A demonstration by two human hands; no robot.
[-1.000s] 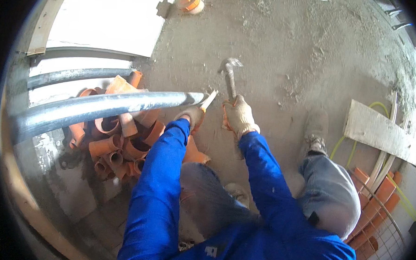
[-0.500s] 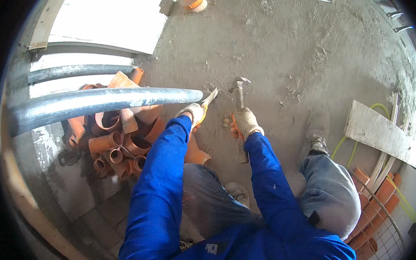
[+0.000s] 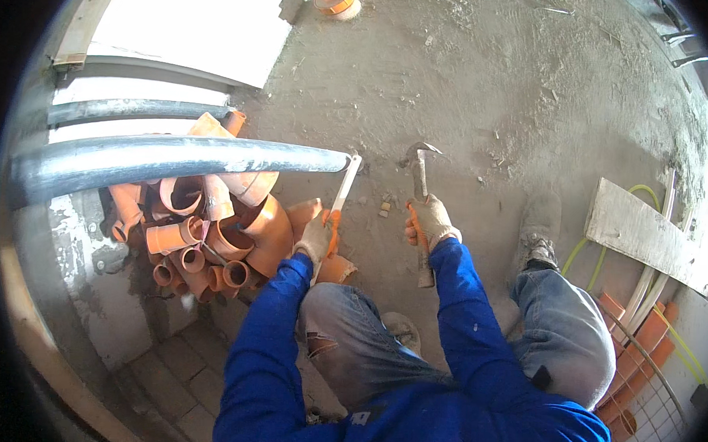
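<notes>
Hammer (image 3: pixel 420 179) hangs over the concrete floor (image 3: pixel 486 92) in front of you, gripped partway along its handle by your gloved right hand (image 3: pixel 436 223); your fingers are curled around it, hiding that stretch of handle, while the butt shows below the glove; its head points away from you, one side merging with a dark patch, and you cannot tell whether it touches the floor.

Your gloved left hand (image 3: pixel 316 240) is closed around a pale flat tool (image 3: pixel 345 185); its upper end lies at the tip of the thick dark pipe (image 3: pixel 199 155), contact unclear; the lower part is mostly covered by your glove.

Orange pipe fittings (image 3: pixel 268 235) lie heaped to your left, overlapping one another, some partly hidden by the thick pipe and your left hand; at lower right, wire mesh (image 3: pixel 648 357) crosses the orange pipes (image 3: pixel 631 385) and is cut off by the dark rim; a pale rounded thing (image 3: pixel 401 327) between your legs is half covered, its kind hard to make out.
</notes>
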